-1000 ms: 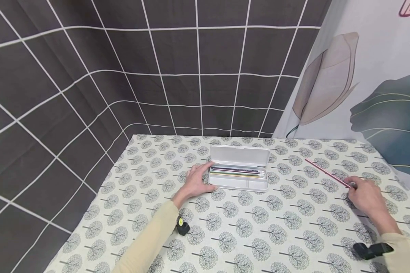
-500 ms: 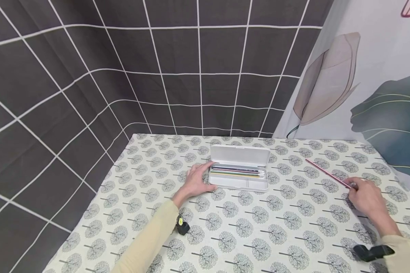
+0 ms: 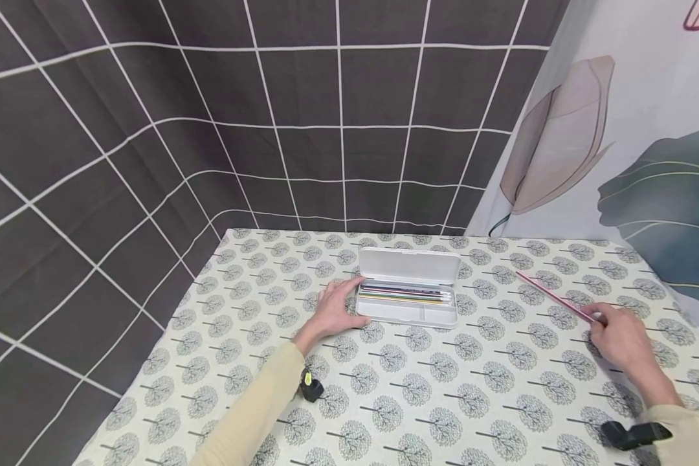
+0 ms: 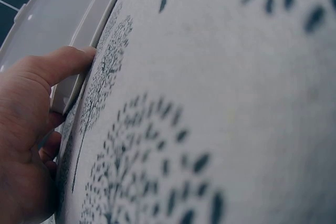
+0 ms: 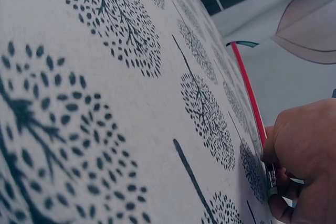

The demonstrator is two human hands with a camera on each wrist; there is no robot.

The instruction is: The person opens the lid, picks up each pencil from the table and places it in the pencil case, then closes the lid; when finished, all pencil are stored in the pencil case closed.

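Note:
A white pencil case (image 3: 393,314) lies with its lid (image 3: 409,265) raised, and several pencils (image 3: 404,293) rest side by side in its rear compartment. At the case's left end, my left hand (image 3: 333,312) holds it between the thumb at the front corner and a finger at the rear corner; the left wrist view shows the thumb against the case wall (image 4: 86,35). Well to the right, my right hand (image 3: 622,333) pinches a red pencil (image 3: 550,294) near one end. Its other end points away and to the left. In the right wrist view, the fingertips partly cover the pencil's near end.
A tree-patterned cloth (image 3: 384,388) covers the table. Behind it hangs a dark gridded curtain (image 3: 303,155), and a pale leaf-print curtain (image 3: 576,149) hangs at the right. Smaller front compartments (image 3: 439,315) of the case hold nothing visible.
My right hand has shifted slightly left with the red pencil in its grasp. My left hand and the pencil case have stayed where they were.

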